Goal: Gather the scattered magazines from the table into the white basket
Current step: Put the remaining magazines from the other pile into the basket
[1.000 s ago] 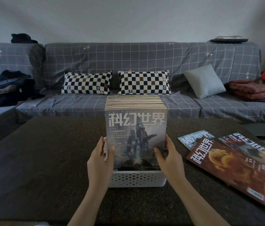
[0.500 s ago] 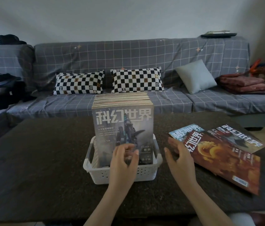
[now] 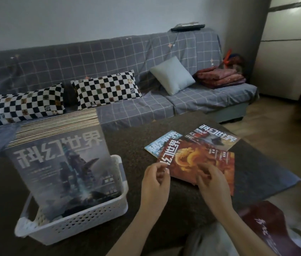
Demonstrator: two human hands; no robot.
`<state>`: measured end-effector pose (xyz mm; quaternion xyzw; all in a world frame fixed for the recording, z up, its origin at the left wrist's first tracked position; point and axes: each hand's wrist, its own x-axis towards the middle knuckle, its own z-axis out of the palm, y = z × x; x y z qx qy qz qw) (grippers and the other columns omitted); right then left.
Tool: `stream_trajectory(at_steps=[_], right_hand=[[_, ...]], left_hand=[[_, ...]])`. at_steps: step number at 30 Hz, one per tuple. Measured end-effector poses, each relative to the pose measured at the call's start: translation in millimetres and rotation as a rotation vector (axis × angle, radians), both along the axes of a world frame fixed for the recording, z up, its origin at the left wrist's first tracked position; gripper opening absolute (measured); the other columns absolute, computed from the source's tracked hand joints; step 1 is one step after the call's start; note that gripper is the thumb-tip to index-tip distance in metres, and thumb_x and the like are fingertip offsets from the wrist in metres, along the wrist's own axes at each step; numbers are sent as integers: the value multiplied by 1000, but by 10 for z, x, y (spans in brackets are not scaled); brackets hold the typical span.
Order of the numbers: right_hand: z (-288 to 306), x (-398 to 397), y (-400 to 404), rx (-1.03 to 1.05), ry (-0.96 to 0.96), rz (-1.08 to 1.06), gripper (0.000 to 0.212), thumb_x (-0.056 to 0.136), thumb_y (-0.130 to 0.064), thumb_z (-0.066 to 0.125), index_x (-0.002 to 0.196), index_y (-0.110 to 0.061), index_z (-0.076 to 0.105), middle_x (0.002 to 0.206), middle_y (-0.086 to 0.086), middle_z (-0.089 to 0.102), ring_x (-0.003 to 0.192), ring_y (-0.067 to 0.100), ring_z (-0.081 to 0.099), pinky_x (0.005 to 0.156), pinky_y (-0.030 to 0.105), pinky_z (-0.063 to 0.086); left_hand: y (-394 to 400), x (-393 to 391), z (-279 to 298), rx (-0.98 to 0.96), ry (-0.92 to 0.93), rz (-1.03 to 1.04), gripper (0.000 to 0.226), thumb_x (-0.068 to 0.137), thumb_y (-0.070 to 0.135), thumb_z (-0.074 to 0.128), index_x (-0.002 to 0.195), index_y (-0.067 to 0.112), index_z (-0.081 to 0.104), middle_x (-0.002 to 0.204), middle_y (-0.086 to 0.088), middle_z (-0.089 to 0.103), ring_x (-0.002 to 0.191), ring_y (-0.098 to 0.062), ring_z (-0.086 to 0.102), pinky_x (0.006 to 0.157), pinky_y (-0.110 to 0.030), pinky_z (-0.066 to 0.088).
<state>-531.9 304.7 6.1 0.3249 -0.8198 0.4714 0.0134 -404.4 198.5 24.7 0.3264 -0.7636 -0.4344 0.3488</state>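
Now both hands have left the white basket [image 3: 75,224]: left hand [image 3: 155,183] pinches the red dragon magazine's [image 3: 201,163] near-left corner, right hand [image 3: 212,183] rests loosely curled on its near edge, so loading resumes.

2 bare forearms, no sleeves — hands [image 3: 155,180] without rings.

Same masthead "科幻世界" reads on four covers: grey magazine [image 3: 62,169] standing at the near end of the row in the white basket [image 3: 75,224], white letters; red dragon-cover magazine [image 3: 199,163] on the table, white letters, running up its left side; blue magazine [image 3: 161,143] and dark magazine [image 3: 214,138] tucked under it. Smaller print on all covers too blurred to read.
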Motion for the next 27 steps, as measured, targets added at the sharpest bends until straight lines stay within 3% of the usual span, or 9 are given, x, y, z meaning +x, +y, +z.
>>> stream_trajectory(at_steps=[3, 5, 7, 12, 16, 19, 21, 27], right_hand=[[-86, -197, 137, 120, -11, -120, 31, 86, -24, 64, 116, -18, 61, 120, 2, 60, 114, 19, 50, 92, 30, 40], [-152, -315, 201, 260, -35, -175, 38, 87, -32, 61, 122, -18, 58, 130, 5, 55, 123, 26, 42, 101, 38, 35], [-211, -412, 237, 379, -65, -203, 46, 88, -41, 57, 129, -20, 54, 141, 7, 45, 131, 30, 31, 107, 42, 26], [-309, -558, 221, 461, -156, -223, 66, 87, -49, 55, 143, -19, 35, 155, 12, 19, 137, 37, 18, 112, 45, 16], [-359, -557, 171, 428, -163, -270, 70, 85, -51, 57, 142, -16, 38, 151, 15, 27, 134, 37, 20, 111, 46, 21], [-392, -510, 144, 438, -149, -295, 73, 83, -55, 57, 142, -16, 38, 149, 16, 28, 133, 37, 22, 110, 46, 20], [-414, -463, 128, 433, -138, -315, 73, 83, -56, 57, 142, -17, 38, 148, 16, 29, 132, 37, 23, 110, 46, 20], [-453, -371, 99, 379, -141, -347, 71, 82, -58, 55, 140, -21, 40, 143, 14, 33, 129, 33, 25, 109, 45, 21]], left_hand=[[-6, -269, -187, 215, -115, -8, 13, 94, 34, 55, 106, 37, 51, 106, 14, 60, 90, 4, 59, 71, -12, 49], [7, -418, -315, 373, -183, -31, 24, 94, 36, 54, 116, 30, 49, 111, 6, 62, 95, -4, 61, 83, -24, 53], [21, -532, -408, 467, -230, -21, 40, 93, 38, 56, 128, 22, 45, 112, 2, 62, 97, -9, 62, 85, -29, 54], [-28, -714, -411, 696, -68, 160, 59, 94, 27, 58, 144, 20, 28, 94, 2, 64, 83, -9, 66, 75, -27, 55], [-32, -820, -392, 688, 37, 261, 79, 90, 22, 65, 150, 19, 15, 89, 4, 64, 76, -10, 68, 68, -24, 53], [-2, -931, -397, 717, 50, 204, 57, 88, 19, 68, 136, 13, 39, 109, -5, 65, 80, -10, 67, 72, -28, 57], [67, -1006, -395, 758, 64, 153, 49, 86, 18, 70, 127, 14, 44, 119, -9, 62, 91, -13, 66, 80, -33, 58], [291, -1144, -380, 716, 69, 102, 87, 82, 14, 73, 147, 26, 16, 137, -11, 50, 120, -23, 54, 96, -37, 49]])
